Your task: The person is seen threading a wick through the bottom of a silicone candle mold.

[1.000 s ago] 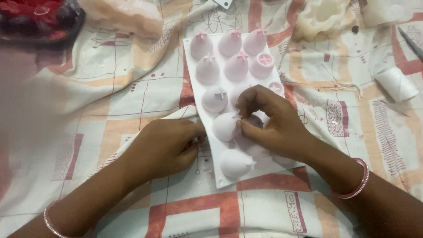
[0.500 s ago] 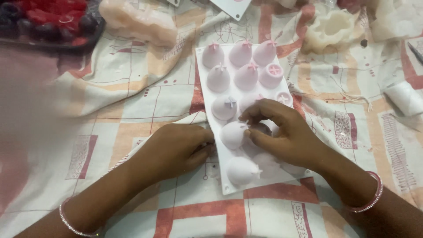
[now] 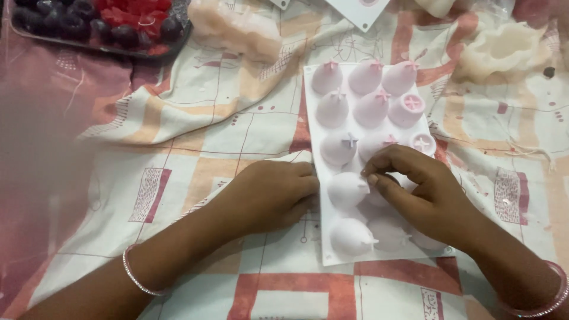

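A pale pink silicone mould (image 3: 313,106) with several cone-shaped bumps lies upside down on a patterned cloth. My left hand (image 3: 269,195) rests curled on the cloth, its fingers pressing against the mould's left edge. My right hand (image 3: 415,189) lies over the mould's lower right part, its fingertips pinching one bump (image 3: 347,188) in the middle rows. Some bumps carry small pink cross-shaped tips (image 3: 413,102).
A dark tray (image 3: 95,41) of red and dark purple pieces sits at the top left. A pale waxy lump (image 3: 234,26) lies beside it. A cream flower-shaped mould (image 3: 504,53) sits top right. A white sheet corner (image 3: 355,10) shows at the top.
The view has shifted, so the mould and both hands sit further right and lower in the picture. My right-hand fingers have moved slightly on the same bump. The left hand stays against the mould's edge.
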